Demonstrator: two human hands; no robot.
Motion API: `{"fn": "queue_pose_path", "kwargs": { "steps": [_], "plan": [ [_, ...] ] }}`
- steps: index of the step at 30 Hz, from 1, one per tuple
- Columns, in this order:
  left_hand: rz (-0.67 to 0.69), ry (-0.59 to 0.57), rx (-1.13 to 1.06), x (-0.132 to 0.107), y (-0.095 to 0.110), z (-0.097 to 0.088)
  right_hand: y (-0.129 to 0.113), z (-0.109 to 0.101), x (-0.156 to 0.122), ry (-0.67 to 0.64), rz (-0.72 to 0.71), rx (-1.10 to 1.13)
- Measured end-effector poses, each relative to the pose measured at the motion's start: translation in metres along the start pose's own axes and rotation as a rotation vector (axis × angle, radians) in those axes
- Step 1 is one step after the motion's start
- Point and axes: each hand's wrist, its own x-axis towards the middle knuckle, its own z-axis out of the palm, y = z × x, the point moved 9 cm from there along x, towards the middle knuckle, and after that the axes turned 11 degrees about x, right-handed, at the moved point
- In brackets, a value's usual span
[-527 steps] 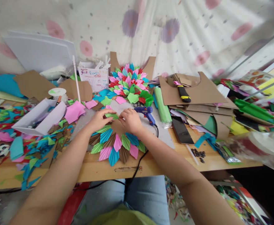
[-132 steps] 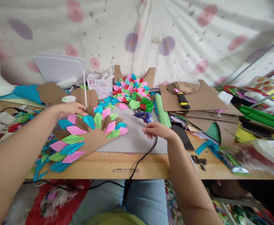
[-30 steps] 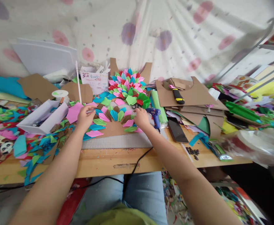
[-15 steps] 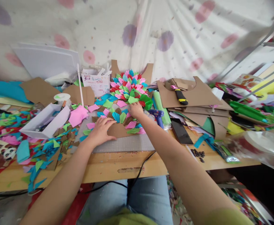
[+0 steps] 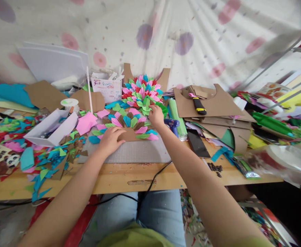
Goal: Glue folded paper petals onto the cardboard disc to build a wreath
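In front of me lies a cardboard piece (image 5: pixel 130 134) edged with overlapping pleated paper petals in pink, blue, green and brown. My left hand (image 5: pixel 111 140) rests on its left side, thumb and fingers apart. Reaching past it, my right hand (image 5: pixel 156 117) has curled fingers beside green paper petals (image 5: pixel 145 109) and a green tape-like roll (image 5: pixel 163 109). What its fingertips hold, if anything, is hidden. Behind stands a cardboard form covered in red, pink, blue and green petals (image 5: pixel 142 87). A blue glue gun (image 5: pixel 173 126) lies just right of my right hand.
A grey cutting mat (image 5: pixel 140 152) lies under the cardboard. Left are a white box (image 5: pixel 46 132) and many paper scraps (image 5: pixel 54 159). Right are a black phone (image 5: pixel 198 143), a yellow-black cutter (image 5: pixel 199 106) and stacked cardboard (image 5: pixel 217 116). A black cable (image 5: pixel 154 180) crosses the table's front edge.
My right hand has moved from the petals on the near cardboard to the right and slightly back, beside the green petals. My left hand stays on the cardboard. The view has shifted slightly.
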Motion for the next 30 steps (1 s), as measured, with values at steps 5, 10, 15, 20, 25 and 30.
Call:
{"fn": "queue_pose_path", "kwargs": {
  "steps": [5, 10, 15, 20, 25, 30],
  "plan": [
    [-0.147, 0.132, -0.035, 0.0, -0.008, -0.014, -0.052, 0.001, -0.046, -0.066, -0.318, 0.045],
    [-0.344, 0.38, 0.013, -0.015, -0.035, -0.047, -0.092, 0.056, -0.116, -0.463, -0.617, 0.051],
    [-0.32, 0.332, 0.017, -0.017, -0.039, -0.046, -0.093, 0.062, -0.124, -0.538, -0.532, 0.111],
    [-0.155, 0.173, 0.037, -0.007, -0.016, -0.025, -0.074, 0.053, -0.1, -0.38, -0.229, 0.174],
    [-0.087, 0.059, 0.184, -0.007, -0.003, -0.006, -0.077, 0.069, -0.104, -0.306, -0.315, 0.088],
    [-0.042, 0.047, 0.222, -0.006, 0.012, 0.002, -0.076, 0.072, -0.107, -0.302, -0.377, -0.001]
  ]
}}
